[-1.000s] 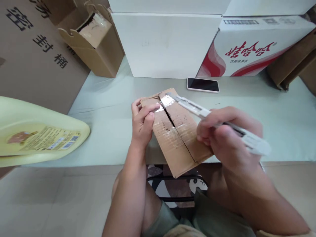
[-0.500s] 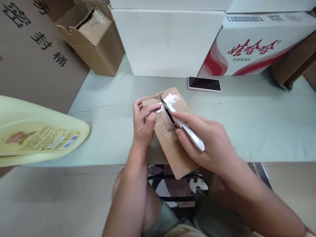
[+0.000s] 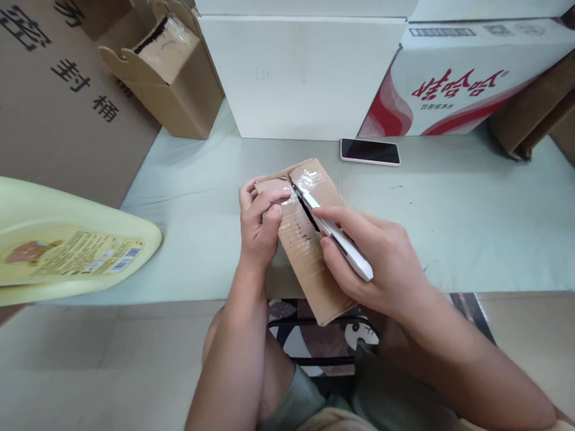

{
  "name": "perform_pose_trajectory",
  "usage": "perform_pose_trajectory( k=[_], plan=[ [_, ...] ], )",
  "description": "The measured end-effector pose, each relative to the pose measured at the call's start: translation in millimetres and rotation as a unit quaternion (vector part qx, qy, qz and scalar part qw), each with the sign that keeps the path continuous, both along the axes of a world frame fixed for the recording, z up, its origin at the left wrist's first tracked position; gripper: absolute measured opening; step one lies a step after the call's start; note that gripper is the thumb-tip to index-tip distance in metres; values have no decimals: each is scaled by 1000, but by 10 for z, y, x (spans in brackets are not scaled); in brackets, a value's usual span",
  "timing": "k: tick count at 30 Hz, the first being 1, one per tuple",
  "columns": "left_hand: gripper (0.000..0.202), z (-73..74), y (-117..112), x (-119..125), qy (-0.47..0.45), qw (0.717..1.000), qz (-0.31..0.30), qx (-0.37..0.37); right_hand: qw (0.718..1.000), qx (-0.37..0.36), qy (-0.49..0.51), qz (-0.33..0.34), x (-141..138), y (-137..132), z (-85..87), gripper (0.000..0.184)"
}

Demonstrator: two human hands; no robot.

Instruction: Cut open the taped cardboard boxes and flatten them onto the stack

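Note:
A small brown cardboard box with clear tape along its top seam lies at the near edge of the pale green table, overhanging it. My left hand grips the box's far left corner, fingers curled over the flap. My right hand is closed on a white utility knife; its tip rests in the taped seam near the box's far end.
A phone lies face up behind the box. White cartons, a red-printed carton and an open brown box line the back. A large printed carton and a yellow plastic item are on the left.
My right hand brought the knife down from above the box onto the seam, then drew it slightly toward me. The left hand stayed on the box corner.

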State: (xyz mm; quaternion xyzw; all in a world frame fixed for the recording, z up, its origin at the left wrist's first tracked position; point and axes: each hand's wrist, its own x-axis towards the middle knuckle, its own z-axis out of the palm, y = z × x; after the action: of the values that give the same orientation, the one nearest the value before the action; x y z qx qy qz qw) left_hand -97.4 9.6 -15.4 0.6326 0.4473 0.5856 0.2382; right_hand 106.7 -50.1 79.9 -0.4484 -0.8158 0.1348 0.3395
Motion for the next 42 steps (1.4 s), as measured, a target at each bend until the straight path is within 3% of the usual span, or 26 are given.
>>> perform_pose_trajectory(
  k=[5, 11, 19, 28, 32, 37, 40, 42],
  plan=[
    [38, 1, 3, 4, 1, 1000, 2, 7, 999, -7, -32, 0, -1, 22, -9, 31],
    [37, 10, 2, 9, 0, 1000, 6, 16, 999, -31, 31, -7, 31, 11, 1, 29],
    [35, -3, 5, -3, 12, 1000, 9, 26, 999, -48, 6, -15, -2, 46, 27, 34],
    [29, 46, -27, 25, 39, 999, 37, -2, 996, -73, 49, -24, 37, -2, 32, 32],
    [29, 52, -30, 18, 41, 998, 40, -7, 998, -64, 3, -18, 6, 32, 18, 31],
    [31, 46, -23, 19, 31, 999, 28, 3, 994, -53, 95, -20, 19, -6, 48, 19],
    [30, 38, -16, 42, 23, 999, 42, 9, 987, 6, 153, -51, 58, -85, 69, 6],
    [29, 36, -12, 57, 18, 999, 48, 12, 980, 58, 177, -74, 78, -139, 65, 12]
  ],
)
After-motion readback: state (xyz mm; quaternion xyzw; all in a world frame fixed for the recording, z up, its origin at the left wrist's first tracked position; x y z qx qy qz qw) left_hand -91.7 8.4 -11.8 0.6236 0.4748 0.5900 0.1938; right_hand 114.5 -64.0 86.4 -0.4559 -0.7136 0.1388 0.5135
